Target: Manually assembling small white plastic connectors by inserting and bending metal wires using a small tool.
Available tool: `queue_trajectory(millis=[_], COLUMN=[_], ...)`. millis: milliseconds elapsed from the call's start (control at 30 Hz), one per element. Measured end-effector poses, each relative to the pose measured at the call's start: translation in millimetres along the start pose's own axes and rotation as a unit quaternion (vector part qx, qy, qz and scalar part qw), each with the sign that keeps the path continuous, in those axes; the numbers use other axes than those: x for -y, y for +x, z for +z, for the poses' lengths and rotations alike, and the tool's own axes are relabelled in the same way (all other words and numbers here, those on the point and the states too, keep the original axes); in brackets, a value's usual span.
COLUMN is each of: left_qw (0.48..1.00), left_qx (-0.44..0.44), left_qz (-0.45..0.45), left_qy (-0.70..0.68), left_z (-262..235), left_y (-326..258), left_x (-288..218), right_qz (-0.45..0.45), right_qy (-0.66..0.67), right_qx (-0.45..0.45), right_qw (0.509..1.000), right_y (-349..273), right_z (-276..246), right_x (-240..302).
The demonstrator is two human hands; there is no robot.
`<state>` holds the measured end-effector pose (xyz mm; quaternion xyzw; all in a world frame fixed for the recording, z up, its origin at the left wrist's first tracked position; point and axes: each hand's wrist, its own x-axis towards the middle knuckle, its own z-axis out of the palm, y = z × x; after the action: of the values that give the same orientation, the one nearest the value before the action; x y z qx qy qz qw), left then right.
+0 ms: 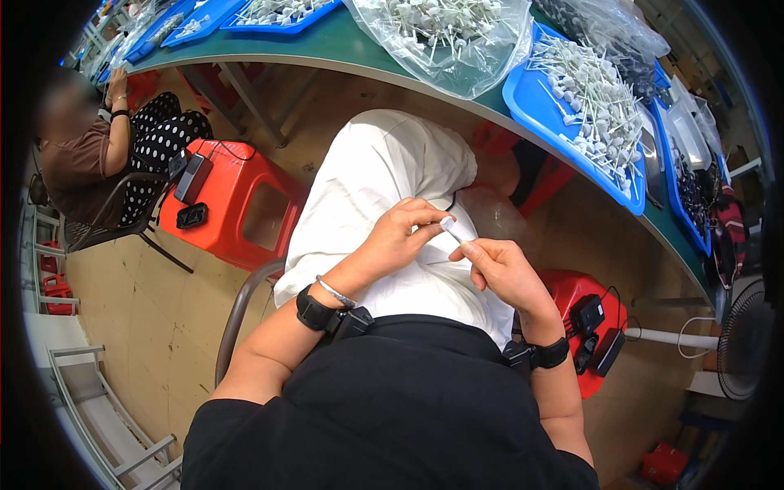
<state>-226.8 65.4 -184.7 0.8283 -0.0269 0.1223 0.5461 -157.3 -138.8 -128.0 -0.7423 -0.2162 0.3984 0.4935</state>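
Observation:
Above my lap, my left hand (398, 237) pinches a small white-headed piece (447, 223) between thumb and fingertips. From its head a thin dark stem slants down toward my right hand (504, 268). The thumb and forefinger of that hand close on the stem's lower end; I cannot tell whether the stem is part of the piece or a separate slim tool. Similar white heads on thin pale sticks fill a blue tray (523, 96) at the table's right. More of them lie in a clear plastic bag (498, 61) in front of me.
The green table (318, 47) curves across the front, with blue trays (278, 28) at its far left. A person (86, 155) sits at the left beside a red stool (220, 233) carrying black devices. Another red stool (563, 290) and a fan (745, 339) stand at my right.

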Motion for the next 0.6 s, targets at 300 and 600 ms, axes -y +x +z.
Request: queue_trajectory(millis=[300,600], left_qw=[1.000,1.000], left_qx=[0.003,0.006], left_qz=[-0.005,-0.015], left_qy=[-0.002,-0.013], left_z=[1.0,1.7], left_y=[0.3,-0.2], left_x=[2.2,2.9], right_qz=[-0.013,-0.019], right_qy=[-0.044,-0.073], right_qx=[-0.021,-0.045], right_qw=[0.999,0.996], right_y=[-1.0,-1.9], right_z=[1.2,3.3], right_x=[1.4,3.6])
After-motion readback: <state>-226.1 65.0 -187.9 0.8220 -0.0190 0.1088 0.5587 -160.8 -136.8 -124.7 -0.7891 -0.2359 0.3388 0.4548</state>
